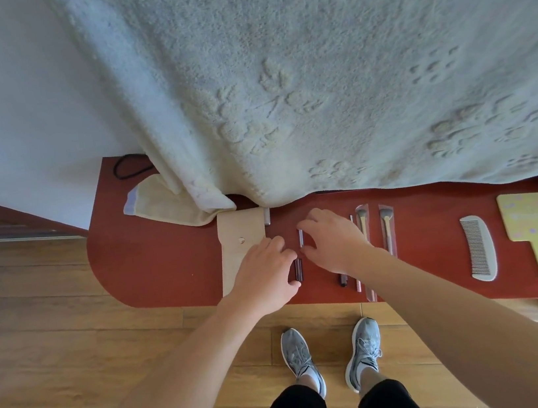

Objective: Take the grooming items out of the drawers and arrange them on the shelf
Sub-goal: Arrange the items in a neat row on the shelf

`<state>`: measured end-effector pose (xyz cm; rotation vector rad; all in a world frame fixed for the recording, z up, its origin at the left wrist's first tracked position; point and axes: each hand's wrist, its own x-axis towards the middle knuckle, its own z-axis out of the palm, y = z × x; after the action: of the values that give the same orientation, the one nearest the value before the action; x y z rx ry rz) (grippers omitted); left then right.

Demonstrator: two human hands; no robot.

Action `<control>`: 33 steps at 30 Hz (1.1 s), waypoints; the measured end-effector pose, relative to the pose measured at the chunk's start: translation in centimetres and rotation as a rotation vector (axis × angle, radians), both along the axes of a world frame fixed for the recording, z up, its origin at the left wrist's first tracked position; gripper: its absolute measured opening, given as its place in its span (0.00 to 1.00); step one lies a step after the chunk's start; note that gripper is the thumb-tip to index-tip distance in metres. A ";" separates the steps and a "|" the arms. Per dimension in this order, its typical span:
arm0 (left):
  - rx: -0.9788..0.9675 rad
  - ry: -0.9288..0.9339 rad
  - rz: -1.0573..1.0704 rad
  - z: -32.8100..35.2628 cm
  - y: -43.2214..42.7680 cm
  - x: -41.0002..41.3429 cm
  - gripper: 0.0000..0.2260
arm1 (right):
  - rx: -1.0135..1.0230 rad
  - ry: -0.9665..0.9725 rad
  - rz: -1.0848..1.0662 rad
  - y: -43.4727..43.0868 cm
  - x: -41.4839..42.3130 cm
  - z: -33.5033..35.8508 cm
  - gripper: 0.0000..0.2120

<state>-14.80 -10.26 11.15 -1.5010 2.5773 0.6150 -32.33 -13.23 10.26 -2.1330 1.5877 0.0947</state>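
We are leaning over the red-brown shelf (151, 265) that is running across the middle of the frame, with a fleecy pale blanket (312, 76) hanging over its far edge. Our left hand (263, 270) is curling over a short dark tube (299, 269), holding it between thumb and fingertips, just right of a beige pouch (242, 242) lying flat. Our right hand (331, 240) is pinching a small silver tube (301, 237) between forefinger and thumb, just above the dark one; both tubes are lying on the shelf at centre frame. Further right, two makeup brushes (363, 225) in clear sleeves, a pale comb (479, 247) and a yellow hand mirror (527, 219) are sitting in a row, well apart from our hands.
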 end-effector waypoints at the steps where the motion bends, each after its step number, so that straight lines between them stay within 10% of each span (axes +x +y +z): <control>1: -0.003 0.005 -0.003 0.1 0.1 -0.4 0.20 | -0.018 0.008 0.001 0.1 -0.6 0.1 0.20; 33: 0.032 0.048 0.105 -0.7 2.9 -5.5 0.20 | -0.069 0.055 0.016 1.5 -4.7 -0.8 0.22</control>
<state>-20.27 -7.40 10.41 -1.6396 2.5229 0.7084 -36.99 -11.70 9.42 -2.2140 1.6271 0.1058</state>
